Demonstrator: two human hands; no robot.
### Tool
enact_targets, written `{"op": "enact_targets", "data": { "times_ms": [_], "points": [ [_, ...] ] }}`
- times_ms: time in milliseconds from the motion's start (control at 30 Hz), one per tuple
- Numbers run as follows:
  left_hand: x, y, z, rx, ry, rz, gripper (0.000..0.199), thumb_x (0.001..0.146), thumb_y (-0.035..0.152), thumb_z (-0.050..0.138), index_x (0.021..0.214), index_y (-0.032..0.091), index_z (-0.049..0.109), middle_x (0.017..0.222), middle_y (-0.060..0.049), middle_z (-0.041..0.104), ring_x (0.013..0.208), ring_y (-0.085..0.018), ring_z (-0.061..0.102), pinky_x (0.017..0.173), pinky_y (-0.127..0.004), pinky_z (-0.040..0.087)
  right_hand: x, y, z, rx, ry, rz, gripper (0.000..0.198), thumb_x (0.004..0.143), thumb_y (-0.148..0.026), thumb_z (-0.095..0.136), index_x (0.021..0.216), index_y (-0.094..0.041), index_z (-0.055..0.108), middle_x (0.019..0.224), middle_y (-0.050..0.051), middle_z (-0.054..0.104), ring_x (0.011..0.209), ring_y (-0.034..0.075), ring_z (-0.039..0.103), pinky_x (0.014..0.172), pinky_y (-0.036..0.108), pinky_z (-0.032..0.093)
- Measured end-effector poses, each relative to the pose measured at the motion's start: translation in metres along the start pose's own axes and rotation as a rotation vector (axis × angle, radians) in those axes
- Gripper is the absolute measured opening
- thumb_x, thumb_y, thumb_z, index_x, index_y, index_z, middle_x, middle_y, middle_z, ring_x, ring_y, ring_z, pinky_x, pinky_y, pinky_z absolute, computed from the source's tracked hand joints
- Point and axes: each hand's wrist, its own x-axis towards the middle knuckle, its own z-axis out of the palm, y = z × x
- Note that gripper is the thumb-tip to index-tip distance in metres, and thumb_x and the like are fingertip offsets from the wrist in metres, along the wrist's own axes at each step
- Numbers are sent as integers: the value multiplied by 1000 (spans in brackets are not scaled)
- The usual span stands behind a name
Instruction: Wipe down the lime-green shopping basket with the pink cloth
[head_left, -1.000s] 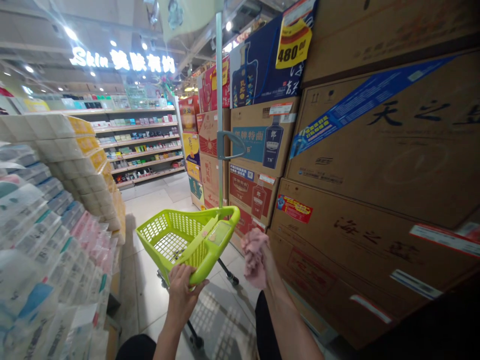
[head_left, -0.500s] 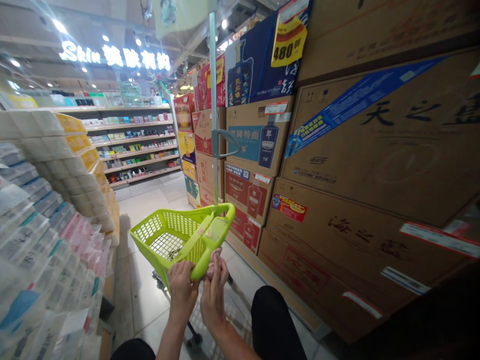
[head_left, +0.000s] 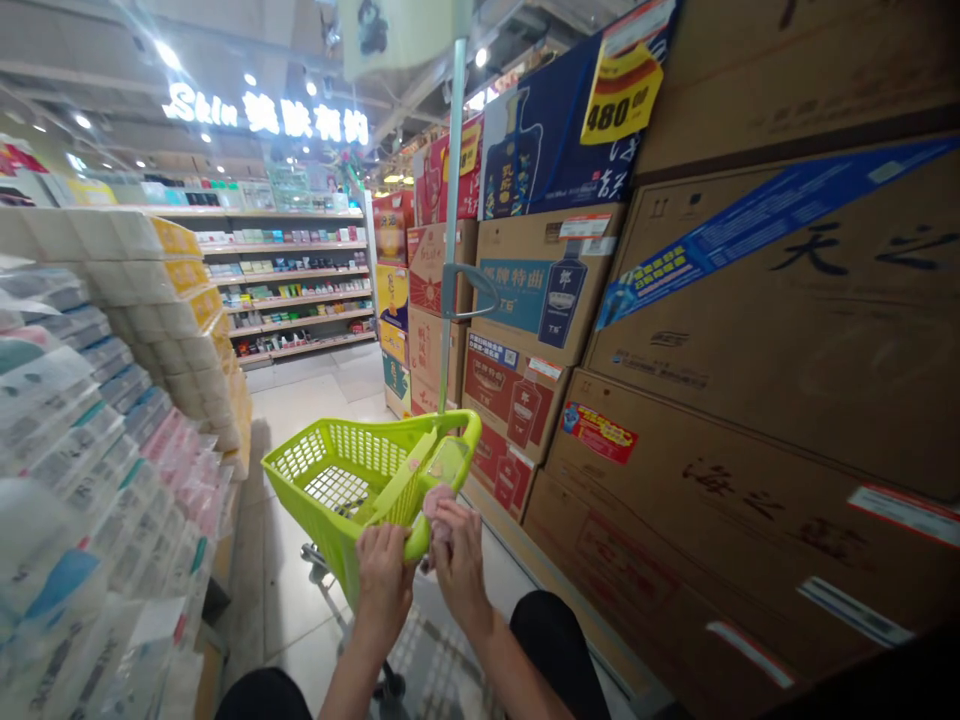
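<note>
Both clamp: left hand [head_left: 384,570] on the shopping cart [head_left: 396,488], right hand [head_left: 462,560] alongside on cloth [head_left: 437,500] that loose pinching could drop.

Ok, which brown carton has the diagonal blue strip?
The carton directly above the one with the red-and-yellow sticker; the other brown cartons lack that strip.

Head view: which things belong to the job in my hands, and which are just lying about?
In the job:
- pink cloth, in the right hand by the cart's handle
- green cart, gripped by the left hand

Just around:
- stacked cardboard boxes on the right
- wrapped packs on the left
- lit sign
</note>
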Motion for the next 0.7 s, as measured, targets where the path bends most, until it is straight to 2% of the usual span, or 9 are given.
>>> {"op": "enact_targets", "data": {
  "times_ms": [67, 133, 200, 300, 400, 500, 600, 700],
  "points": [
    [-3, -3, -5, -23, -34, 28, 18, 85, 19, 51, 103, 22, 56, 91, -5, 60, 92, -24, 54, 84, -39, 42, 26, 8, -10, -30, 71, 65, 25, 91, -19, 46, 112, -24, 57, 124, 9, 51, 117, 21, 50, 100, 41, 42],
    [-5, -13, -8, -22, -16, 19, 31, 83, 19, 54, 114, 22, 54, 107, -8, 60, 106, -26, 54, 91, -41, 43, 53, 16, -16, -44, 141, 134, 28, 89, -23, 50, 116, -23, 56, 123, 10, 52, 115, 22, 51, 98, 40, 43],
    [-7, -26, -8, 2, 41, -37, 40, 76, 18, 59, 116, 22, 54, 118, -10, 57, 121, -30, 49, 99, -48, 40, 68, 17, -17, -44, 57, 83, 29, 88, -27, 55, 116, -24, 57, 116, 8, 58, 110, 22, 54, 97, 41, 43],
    [-8, -40, -5, 21, 77, -129, 33, 66, 13, 61, 98, 22, 57, 109, -9, 60, 127, -36, 45, 104, -58, 35, 58, 2, -8, -134, -134, -63, 22, 84, -33, 63, 105, -26, 64, 113, 5, 64, 111, 24, 52, 101, 44, 37],
    [-8, -44, -4, 5, 64, -173, 31, 61, 8, 58, 88, 22, 55, 99, -7, 60, 128, -36, 45, 106, -62, 33, 29, -26, 3, -213, -142, -86, 10, 88, -29, 59, 94, -25, 66, 111, 4, 65, 110, 24, 51, 102, 45, 34],
    [-9, -44, -11, -15, 58, -178, 30, 61, 6, 56, 86, 22, 55, 94, -6, 59, 128, -34, 46, 106, -61, 34, 9, -46, 5, -169, -210, -154, 10, 89, -23, 56, 92, -25, 66, 107, 3, 66, 105, 22, 52, 100, 42, 35],
    [-12, -46, -20, -35, 39, -154, 31, 61, 4, 54, 87, 22, 55, 94, -5, 60, 128, -32, 47, 107, -60, 35, 15, -41, 0, -143, -309, -279, 11, 88, -25, 61, 96, -28, 68, 105, 1, 68, 104, 22, 51, 97, 40, 35],
    [-15, -47, -21, -40, 31, -152, 36, 59, 3, 55, 88, 22, 55, 97, -6, 61, 128, -32, 46, 107, -60, 35, 36, -25, 0, -243, -199, -216, 11, 88, -33, 60, 92, -29, 70, 101, 1, 68, 110, 27, 47, 97, 44, 30]
  ]
}}
